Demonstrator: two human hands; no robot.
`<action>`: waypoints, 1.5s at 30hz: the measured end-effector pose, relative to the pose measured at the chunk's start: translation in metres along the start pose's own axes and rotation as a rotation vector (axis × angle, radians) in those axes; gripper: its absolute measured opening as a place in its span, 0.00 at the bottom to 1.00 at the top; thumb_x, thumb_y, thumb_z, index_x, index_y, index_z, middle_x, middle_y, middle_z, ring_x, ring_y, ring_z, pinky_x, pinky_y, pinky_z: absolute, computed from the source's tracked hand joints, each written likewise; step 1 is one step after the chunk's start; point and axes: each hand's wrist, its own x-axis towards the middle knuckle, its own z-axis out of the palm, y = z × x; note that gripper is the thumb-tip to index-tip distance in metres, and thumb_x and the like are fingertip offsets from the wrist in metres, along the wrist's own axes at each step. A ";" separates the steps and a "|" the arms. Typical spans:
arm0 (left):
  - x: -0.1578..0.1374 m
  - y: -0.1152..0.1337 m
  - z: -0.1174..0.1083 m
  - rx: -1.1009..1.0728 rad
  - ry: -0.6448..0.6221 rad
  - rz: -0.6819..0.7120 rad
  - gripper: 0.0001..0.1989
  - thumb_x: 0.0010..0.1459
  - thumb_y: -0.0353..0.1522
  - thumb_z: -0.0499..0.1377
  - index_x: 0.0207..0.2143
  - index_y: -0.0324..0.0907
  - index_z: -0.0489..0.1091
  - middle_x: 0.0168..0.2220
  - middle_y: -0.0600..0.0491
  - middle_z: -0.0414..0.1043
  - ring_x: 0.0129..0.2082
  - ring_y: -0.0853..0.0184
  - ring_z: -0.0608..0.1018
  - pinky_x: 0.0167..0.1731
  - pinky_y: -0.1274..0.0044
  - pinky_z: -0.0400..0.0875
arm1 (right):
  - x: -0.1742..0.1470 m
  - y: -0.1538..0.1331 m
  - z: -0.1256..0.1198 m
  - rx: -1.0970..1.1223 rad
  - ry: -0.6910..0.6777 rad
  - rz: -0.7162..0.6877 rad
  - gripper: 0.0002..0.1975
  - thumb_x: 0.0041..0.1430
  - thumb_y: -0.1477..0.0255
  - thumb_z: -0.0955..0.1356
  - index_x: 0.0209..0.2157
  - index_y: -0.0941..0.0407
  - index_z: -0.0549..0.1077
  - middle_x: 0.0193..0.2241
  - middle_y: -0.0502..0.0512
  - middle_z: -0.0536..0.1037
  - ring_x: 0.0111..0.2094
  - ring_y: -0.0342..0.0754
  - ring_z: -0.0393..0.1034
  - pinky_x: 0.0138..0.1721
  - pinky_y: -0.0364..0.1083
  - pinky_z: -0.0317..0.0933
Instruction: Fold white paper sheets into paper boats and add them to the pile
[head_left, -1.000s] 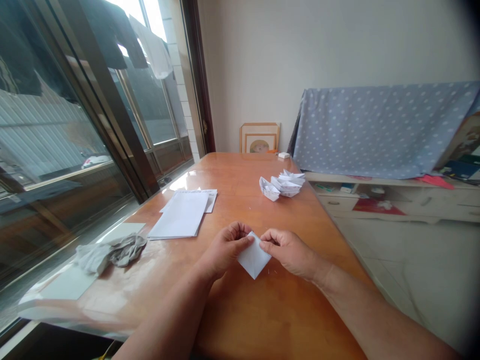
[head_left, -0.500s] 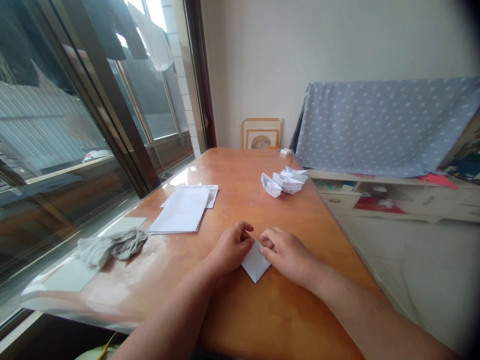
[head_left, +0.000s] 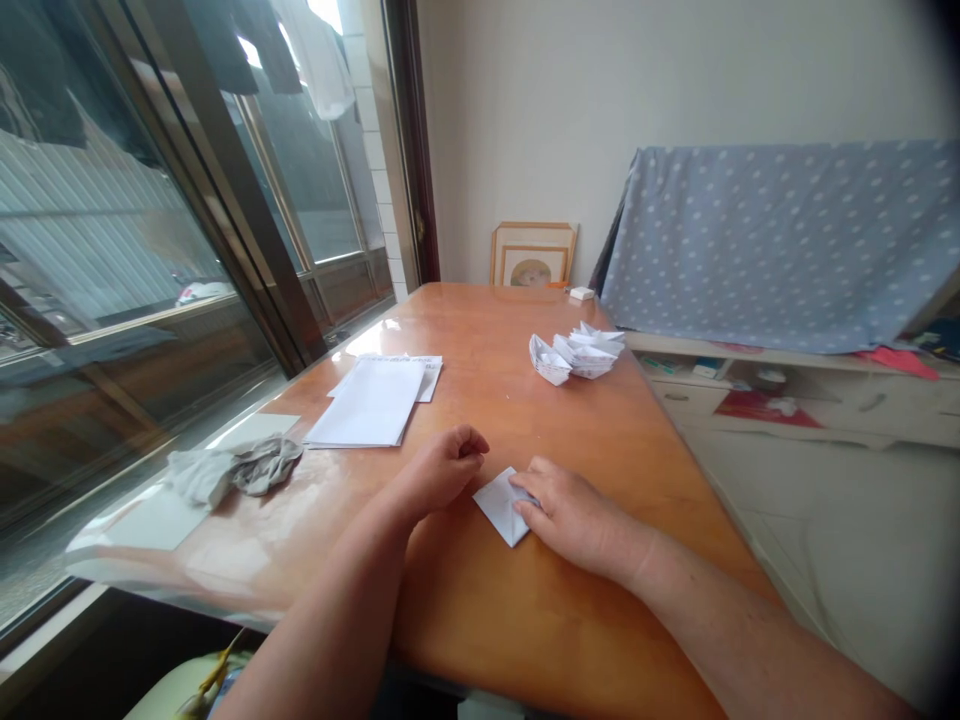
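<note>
A small folded piece of white paper (head_left: 496, 503), diamond-shaped with crease lines, lies on the table in front of me. My right hand (head_left: 559, 505) grips its right side, thumb and fingers on the paper and covering that corner. To the left of the paper, my left hand (head_left: 448, 468) is held just apart from it, its fingers loosely curled with nothing visible in them.
A stack of white paper sheets (head_left: 367, 405) lies at left. Folded paper boats (head_left: 577, 355) sit near the right edge. A grey cloth (head_left: 262, 464) rests at the left edge. A small white box (head_left: 581, 293) and framed pictures (head_left: 532, 255) are at the far end.
My left hand has let go of the folded paper and moved slightly left. My right hand now covers the paper's right corner. The whole view has shifted a little.
</note>
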 end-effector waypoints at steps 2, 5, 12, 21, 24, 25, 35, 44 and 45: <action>-0.004 -0.002 -0.007 -0.011 -0.108 -0.011 0.08 0.54 0.32 0.58 0.37 0.42 0.72 0.34 0.54 0.76 0.32 0.66 0.75 0.30 0.77 0.67 | 0.000 -0.001 -0.001 0.006 -0.004 -0.003 0.08 0.65 0.68 0.64 0.39 0.54 0.74 0.36 0.54 0.70 0.37 0.48 0.69 0.42 0.45 0.60; -0.007 -0.007 -0.011 0.006 -0.203 -0.004 0.08 0.55 0.36 0.59 0.36 0.42 0.72 0.33 0.54 0.76 0.31 0.66 0.75 0.28 0.78 0.66 | 0.000 -0.001 -0.001 0.008 -0.008 -0.005 0.08 0.65 0.69 0.64 0.40 0.54 0.74 0.36 0.55 0.70 0.37 0.49 0.69 0.43 0.45 0.60; -0.009 -0.004 -0.010 0.180 -0.212 -0.011 0.09 0.54 0.39 0.60 0.34 0.44 0.73 0.32 0.54 0.76 0.31 0.66 0.74 0.28 0.78 0.63 | 0.000 -0.002 -0.002 0.002 -0.014 0.016 0.09 0.65 0.69 0.63 0.38 0.55 0.74 0.37 0.55 0.70 0.38 0.49 0.68 0.43 0.45 0.60; -0.012 0.007 -0.012 0.338 -0.201 0.025 0.06 0.53 0.37 0.60 0.33 0.45 0.72 0.33 0.57 0.76 0.33 0.66 0.75 0.32 0.77 0.62 | -0.001 -0.003 -0.002 -0.001 -0.020 0.010 0.10 0.66 0.68 0.63 0.40 0.55 0.74 0.38 0.56 0.70 0.38 0.49 0.68 0.43 0.45 0.60; -0.013 0.007 -0.012 0.333 -0.217 0.018 0.06 0.53 0.36 0.60 0.33 0.45 0.72 0.33 0.56 0.76 0.32 0.66 0.74 0.31 0.77 0.61 | -0.002 -0.002 -0.002 0.005 -0.024 0.004 0.10 0.66 0.66 0.64 0.41 0.54 0.74 0.40 0.56 0.70 0.38 0.49 0.67 0.43 0.45 0.59; -0.013 0.007 -0.012 0.329 -0.219 0.017 0.06 0.53 0.36 0.60 0.33 0.45 0.73 0.33 0.56 0.76 0.32 0.66 0.74 0.31 0.77 0.61 | -0.003 -0.003 -0.003 0.008 -0.028 0.006 0.10 0.65 0.65 0.64 0.41 0.54 0.74 0.40 0.56 0.70 0.39 0.49 0.67 0.43 0.45 0.59; -0.014 0.008 -0.011 0.264 -0.181 0.011 0.05 0.50 0.35 0.62 0.31 0.45 0.74 0.31 0.55 0.75 0.32 0.65 0.74 0.31 0.77 0.61 | -0.005 -0.009 -0.003 0.006 -0.070 0.057 0.12 0.62 0.60 0.68 0.41 0.53 0.73 0.40 0.54 0.69 0.38 0.49 0.67 0.41 0.46 0.59; -0.013 0.004 -0.011 0.292 -0.186 0.033 0.05 0.51 0.35 0.61 0.32 0.46 0.74 0.33 0.55 0.76 0.32 0.64 0.74 0.34 0.76 0.62 | -0.008 -0.012 -0.006 0.021 -0.095 0.040 0.15 0.60 0.58 0.69 0.44 0.52 0.70 0.42 0.55 0.69 0.41 0.51 0.68 0.41 0.46 0.60; -0.013 0.004 -0.011 0.292 -0.190 0.033 0.05 0.52 0.35 0.61 0.32 0.46 0.74 0.33 0.55 0.76 0.32 0.64 0.74 0.34 0.76 0.62 | -0.008 -0.012 -0.007 0.024 -0.100 0.044 0.16 0.59 0.57 0.70 0.44 0.51 0.70 0.43 0.54 0.69 0.41 0.51 0.68 0.41 0.46 0.60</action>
